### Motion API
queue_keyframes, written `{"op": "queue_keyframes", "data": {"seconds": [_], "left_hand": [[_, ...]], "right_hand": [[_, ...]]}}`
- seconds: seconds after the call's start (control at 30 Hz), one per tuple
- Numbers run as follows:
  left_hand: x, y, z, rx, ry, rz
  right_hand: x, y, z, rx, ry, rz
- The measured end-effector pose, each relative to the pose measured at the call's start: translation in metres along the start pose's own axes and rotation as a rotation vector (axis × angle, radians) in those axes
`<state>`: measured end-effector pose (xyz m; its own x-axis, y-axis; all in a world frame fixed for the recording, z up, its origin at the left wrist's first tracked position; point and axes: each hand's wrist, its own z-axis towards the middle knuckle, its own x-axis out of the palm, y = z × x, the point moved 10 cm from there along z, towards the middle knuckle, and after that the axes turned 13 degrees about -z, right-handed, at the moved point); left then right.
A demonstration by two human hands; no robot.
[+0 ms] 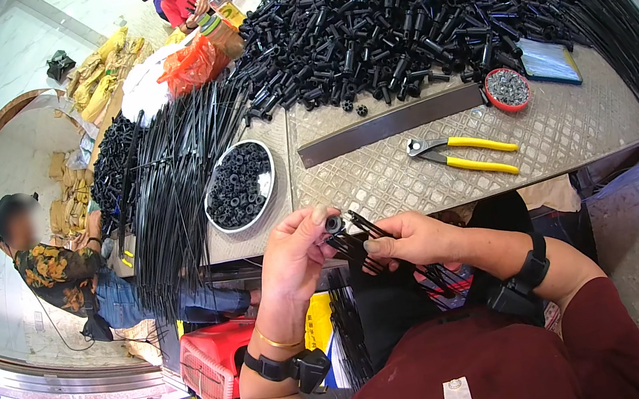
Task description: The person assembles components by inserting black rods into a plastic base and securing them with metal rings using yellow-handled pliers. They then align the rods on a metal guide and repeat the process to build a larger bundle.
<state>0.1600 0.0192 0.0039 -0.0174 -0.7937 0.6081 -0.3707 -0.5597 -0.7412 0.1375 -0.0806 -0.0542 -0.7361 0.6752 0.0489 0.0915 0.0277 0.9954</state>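
Note:
Just over the table's near edge, my left hand [294, 252] is closed, its thumb and fingers pinching a small round black ring-shaped part [333, 224]. Close beside it on the right, my right hand [411, 238] is wrapped round a bunch of thin black rods [360, 253]. The rods' upper ends point up towards the ring, and their lower ends hang down over my lap. Whether any rod touches the ring, I cannot tell. A white bowl [271, 175] of similar small black round parts sits on the table, ahead and left of my hands.
End-cutting pliers [479, 143] with yellow handles lie ahead, near a dark metal bar [391, 124] and a red bowl [490, 93] of small silvery pieces. A large heap of black tubular parts [391, 18] covers the far side. Long black rods [174, 190] lie left. Other people sit around.

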Motion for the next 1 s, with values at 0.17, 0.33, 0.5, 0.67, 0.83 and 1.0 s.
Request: {"op": "queue_keyframes", "data": {"seconds": [0.17,0.33,0.5,0.67,0.83,1.0], "left_hand": [[0.019,-0.004,-0.014,0.001,0.194,0.131],[0.024,-0.017,-0.026,0.238,0.079,0.488],[0.026,-0.017,-0.032,0.253,0.079,0.462],[0.028,-0.014,-0.036,0.253,0.103,0.469],[0.041,-0.017,-0.045,0.384,0.18,0.55],[0.06,-0.026,-0.057,0.603,0.247,0.952]], "right_hand": [[0.0,0.009,-0.005,-0.005,-0.003,0.023],[0.005,0.009,-0.004,-0.018,0.028,-0.015],[0.004,0.007,-0.014,0.039,0.042,0.183],[0.009,0.015,-0.017,0.041,0.034,0.224],[0.011,0.008,-0.017,0.041,0.033,0.233],[0.019,0.0,-0.017,0.003,0.026,0.266]]}}
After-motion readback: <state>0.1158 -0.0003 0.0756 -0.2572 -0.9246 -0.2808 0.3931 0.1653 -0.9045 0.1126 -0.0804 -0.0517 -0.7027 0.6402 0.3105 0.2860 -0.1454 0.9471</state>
